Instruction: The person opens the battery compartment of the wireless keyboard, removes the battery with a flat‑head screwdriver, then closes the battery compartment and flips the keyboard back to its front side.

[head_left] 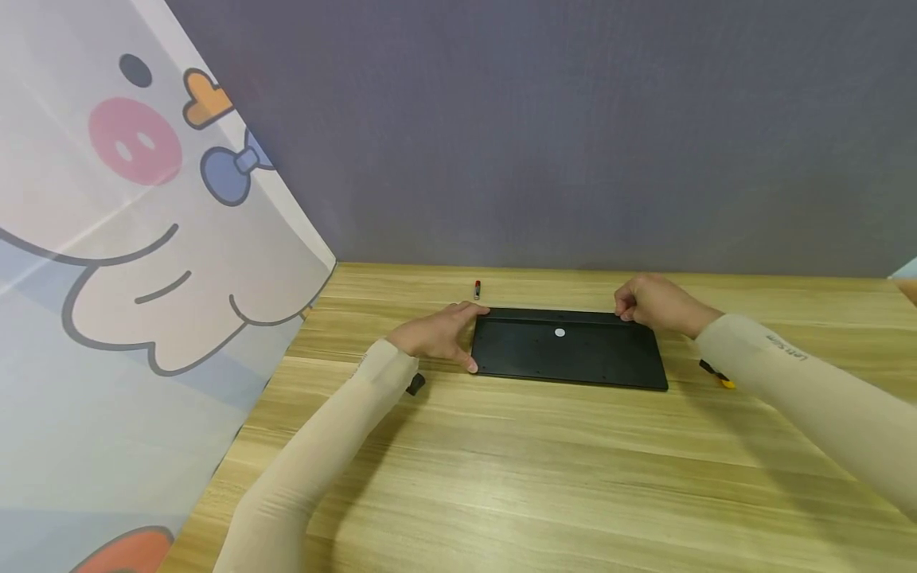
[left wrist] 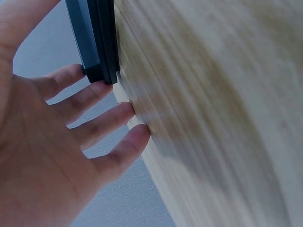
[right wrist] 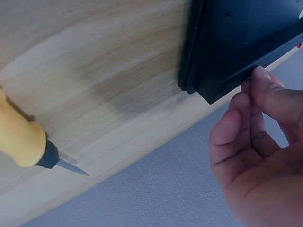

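A black keyboard (head_left: 566, 354) lies face down on the table, with a small round white sticker and a raised strip along its far edge. At its left end my left hand (head_left: 438, 330) spreads its straight fingers, the thumb by the near corner and the fingertips by the far one. In the left wrist view, fingertips (left wrist: 102, 87) touch the keyboard's end (left wrist: 97, 52). My right hand (head_left: 655, 304) has curled fingers and pinches the far edge near the right corner. The right wrist view shows the thumb against the raised strip (right wrist: 236, 75); what lies under the fingertips is hidden.
Beyond the keyboard lies a small red-ended battery (head_left: 477, 290). A yellow-and-black screwdriver (right wrist: 26, 135) lies right of the keyboard, partly behind my right forearm in the head view. A small black object (head_left: 415, 384) sits by my left wrist. A grey partition (head_left: 573, 159) borders the wooden table.
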`<state>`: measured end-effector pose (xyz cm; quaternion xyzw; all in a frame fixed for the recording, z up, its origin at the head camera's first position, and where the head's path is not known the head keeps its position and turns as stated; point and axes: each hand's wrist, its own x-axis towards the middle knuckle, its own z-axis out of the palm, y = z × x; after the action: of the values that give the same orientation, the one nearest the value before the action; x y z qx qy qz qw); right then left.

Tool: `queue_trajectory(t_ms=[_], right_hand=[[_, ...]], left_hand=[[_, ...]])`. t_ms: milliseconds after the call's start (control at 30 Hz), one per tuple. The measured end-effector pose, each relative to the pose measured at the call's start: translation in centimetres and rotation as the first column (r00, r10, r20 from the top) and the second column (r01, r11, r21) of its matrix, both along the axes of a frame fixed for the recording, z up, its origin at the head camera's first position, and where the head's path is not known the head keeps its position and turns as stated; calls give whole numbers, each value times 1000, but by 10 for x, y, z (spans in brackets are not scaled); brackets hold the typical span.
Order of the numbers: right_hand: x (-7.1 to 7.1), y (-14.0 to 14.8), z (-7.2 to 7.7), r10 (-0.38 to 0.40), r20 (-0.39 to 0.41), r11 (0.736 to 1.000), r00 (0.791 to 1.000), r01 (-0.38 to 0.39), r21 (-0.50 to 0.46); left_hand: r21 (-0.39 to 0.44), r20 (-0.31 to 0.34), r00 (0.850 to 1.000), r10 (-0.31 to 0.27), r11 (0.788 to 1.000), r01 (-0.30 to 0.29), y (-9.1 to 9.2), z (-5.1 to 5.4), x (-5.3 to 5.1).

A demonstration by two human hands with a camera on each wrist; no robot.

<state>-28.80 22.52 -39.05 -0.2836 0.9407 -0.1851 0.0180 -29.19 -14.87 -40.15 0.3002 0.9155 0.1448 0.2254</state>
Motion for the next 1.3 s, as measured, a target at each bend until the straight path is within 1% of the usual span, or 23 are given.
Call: queue_trajectory(t_ms=[167, 267, 400, 533, 600, 800, 867, 1000, 1133, 1300], right_hand=[[-1, -1, 2, -8, 28, 1000, 1000, 8, 16], [-1, -3, 3, -24, 52, 998, 998, 21, 52], [-1, -8, 1, -24, 43, 995, 999, 20, 94], [2, -17, -3, 6, 26, 996, 1000, -9, 87], [4, -22, -5, 18, 40, 997, 999, -20, 74], [7, -43, -8, 36, 151, 997, 988, -46, 61], [8, -51, -9, 49, 173, 996, 984, -61, 64], [11, -68, -10, 88, 180, 994, 980, -99, 55], [14, -82, -12, 116, 187, 989, 976, -132, 73], [15, -92, -9, 119, 188, 984, 975, -141, 109]], left_hand=[[8, 4, 1000, -4, 1000, 4, -2, 0, 1], [13, 10, 1000, 0, 1000, 0, -4, -1, 1], [18, 15, 1000, 5, 1000, -6, -6, -4, 1], [19, 10, 1000, 4, 1000, -4, -7, -6, 2], [21, 9, 1000, 0, 1000, -1, -8, -6, 2], [31, 33, 999, -8, 999, 7, -10, -4, 2], [28, 41, 999, -4, 1000, 3, -10, -3, 3], [20, 39, 999, 2, 1000, -3, -11, -3, 3], [15, 30, 1000, -1, 1000, 1, -13, -2, 3], [10, 26, 999, -17, 1000, 17, -16, -1, 3]])
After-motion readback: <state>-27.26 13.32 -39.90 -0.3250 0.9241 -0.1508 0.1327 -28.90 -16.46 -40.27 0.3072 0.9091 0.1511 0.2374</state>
